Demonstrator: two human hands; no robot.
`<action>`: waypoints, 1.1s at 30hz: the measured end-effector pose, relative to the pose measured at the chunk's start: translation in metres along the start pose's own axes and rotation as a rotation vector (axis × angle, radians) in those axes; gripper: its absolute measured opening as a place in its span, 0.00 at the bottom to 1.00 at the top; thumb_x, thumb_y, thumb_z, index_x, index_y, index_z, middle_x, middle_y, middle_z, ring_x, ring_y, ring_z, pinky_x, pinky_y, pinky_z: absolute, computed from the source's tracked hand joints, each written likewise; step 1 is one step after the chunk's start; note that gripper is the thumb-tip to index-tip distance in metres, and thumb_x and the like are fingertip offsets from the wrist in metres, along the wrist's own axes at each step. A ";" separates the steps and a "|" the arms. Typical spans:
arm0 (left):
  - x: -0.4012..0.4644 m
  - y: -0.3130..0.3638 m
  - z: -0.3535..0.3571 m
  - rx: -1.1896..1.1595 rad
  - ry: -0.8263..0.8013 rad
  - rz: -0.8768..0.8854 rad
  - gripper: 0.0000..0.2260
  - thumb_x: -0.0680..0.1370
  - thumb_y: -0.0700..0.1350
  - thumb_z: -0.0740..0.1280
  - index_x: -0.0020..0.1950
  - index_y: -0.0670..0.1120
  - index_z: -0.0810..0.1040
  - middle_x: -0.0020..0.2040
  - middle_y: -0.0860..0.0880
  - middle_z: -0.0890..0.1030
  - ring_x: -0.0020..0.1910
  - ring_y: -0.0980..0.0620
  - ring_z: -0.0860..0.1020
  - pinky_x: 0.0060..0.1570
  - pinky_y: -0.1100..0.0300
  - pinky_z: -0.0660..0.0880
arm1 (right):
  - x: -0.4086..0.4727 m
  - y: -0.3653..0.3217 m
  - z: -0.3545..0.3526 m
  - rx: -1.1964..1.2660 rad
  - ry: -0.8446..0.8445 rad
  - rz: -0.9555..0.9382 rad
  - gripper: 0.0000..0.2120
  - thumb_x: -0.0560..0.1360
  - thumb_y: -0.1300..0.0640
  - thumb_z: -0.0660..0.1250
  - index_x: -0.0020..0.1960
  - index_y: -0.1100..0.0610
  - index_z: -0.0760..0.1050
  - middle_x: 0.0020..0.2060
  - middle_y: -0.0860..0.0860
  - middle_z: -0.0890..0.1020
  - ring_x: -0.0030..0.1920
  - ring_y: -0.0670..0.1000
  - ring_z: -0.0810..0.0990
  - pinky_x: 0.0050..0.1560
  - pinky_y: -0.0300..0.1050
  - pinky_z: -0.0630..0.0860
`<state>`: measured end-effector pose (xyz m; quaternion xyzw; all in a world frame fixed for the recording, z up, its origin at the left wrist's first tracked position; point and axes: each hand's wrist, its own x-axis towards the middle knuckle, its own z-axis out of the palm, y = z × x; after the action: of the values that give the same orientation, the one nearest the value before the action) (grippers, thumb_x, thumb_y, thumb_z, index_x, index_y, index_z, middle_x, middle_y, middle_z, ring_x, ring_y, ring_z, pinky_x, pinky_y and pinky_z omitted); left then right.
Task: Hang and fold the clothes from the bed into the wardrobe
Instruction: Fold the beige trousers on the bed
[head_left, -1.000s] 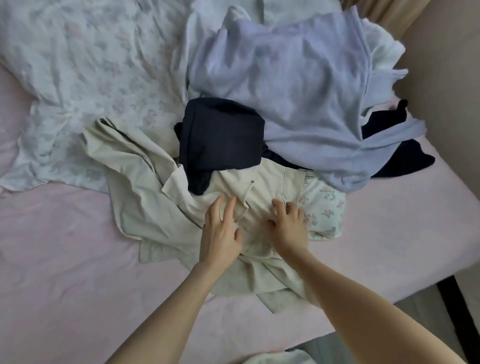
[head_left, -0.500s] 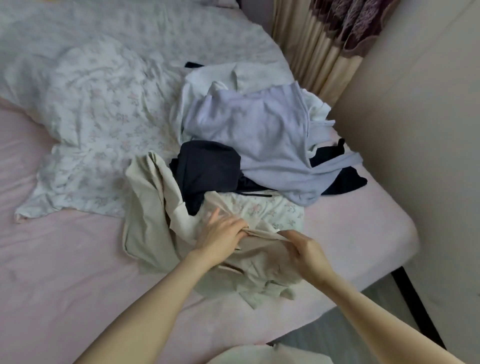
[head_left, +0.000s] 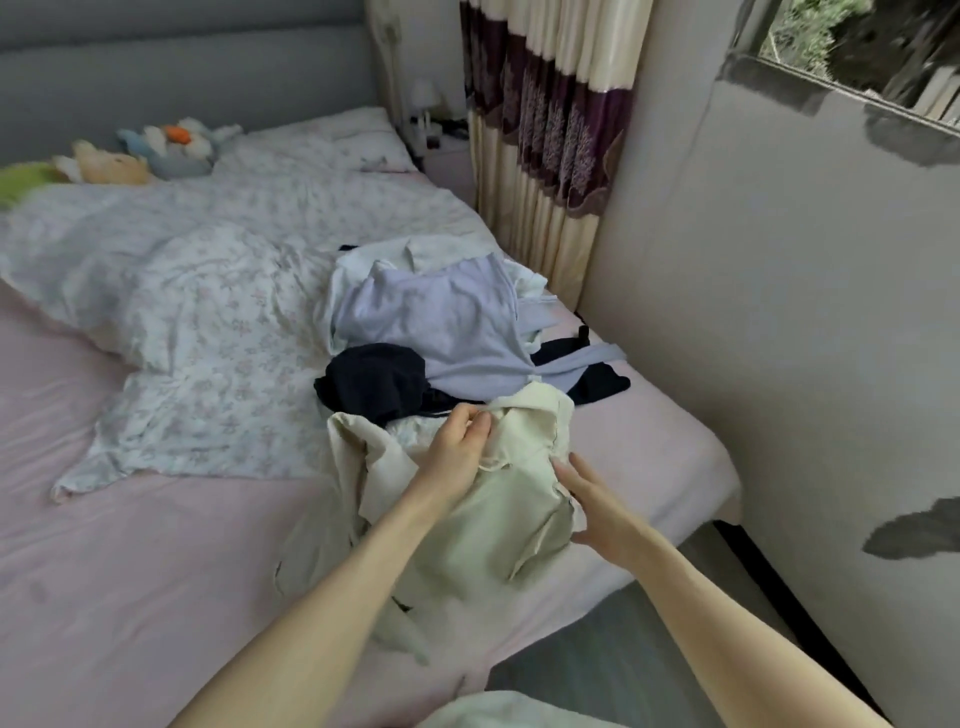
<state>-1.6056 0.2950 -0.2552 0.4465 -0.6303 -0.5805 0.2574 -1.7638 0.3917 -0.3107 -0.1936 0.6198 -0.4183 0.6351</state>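
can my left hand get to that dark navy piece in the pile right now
Probably not: the left hand grips the cream garment. The navy garment lies uncovered just beyond its fingers.

This is a bedroom in a home. A wide bed (head_left: 130, 545) with a pink sheet fills most of the room, and a floral duvet (head_left: 208, 338) lies crumpled on it. Behind it stands a grey padded headboard (head_left: 182, 57). Soft toys (head_left: 150, 150) sit near the pillow (head_left: 353, 140). A striped curtain (head_left: 550, 119) in purple and cream hangs beside the bed. A pile of clothes (head_left: 441, 332) lies on the mattress, near the wall (head_left: 779, 312).
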 end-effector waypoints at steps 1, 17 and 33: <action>-0.013 0.004 0.009 -0.013 -0.014 0.009 0.09 0.83 0.46 0.56 0.45 0.51 0.72 0.41 0.56 0.74 0.39 0.65 0.73 0.39 0.73 0.69 | -0.011 0.004 0.001 0.018 0.024 0.002 0.39 0.64 0.31 0.66 0.71 0.36 0.58 0.73 0.41 0.61 0.71 0.51 0.64 0.67 0.68 0.62; -0.185 0.043 0.011 -0.442 -0.047 -0.048 0.10 0.81 0.42 0.58 0.50 0.46 0.79 0.46 0.51 0.83 0.45 0.56 0.81 0.43 0.64 0.77 | -0.157 0.059 -0.003 0.117 0.068 -0.131 0.19 0.74 0.48 0.69 0.61 0.55 0.75 0.52 0.52 0.84 0.51 0.52 0.83 0.46 0.47 0.80; -0.290 0.057 -0.078 0.060 0.086 0.335 0.10 0.81 0.41 0.61 0.42 0.49 0.77 0.36 0.58 0.78 0.36 0.63 0.73 0.38 0.75 0.67 | -0.271 0.055 0.142 -0.575 0.087 -0.765 0.13 0.72 0.58 0.71 0.55 0.55 0.73 0.50 0.53 0.80 0.50 0.49 0.78 0.51 0.44 0.75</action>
<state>-1.4189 0.5016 -0.1292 0.3671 -0.7015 -0.4906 0.3640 -1.5807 0.5935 -0.1616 -0.5579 0.6205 -0.4414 0.3299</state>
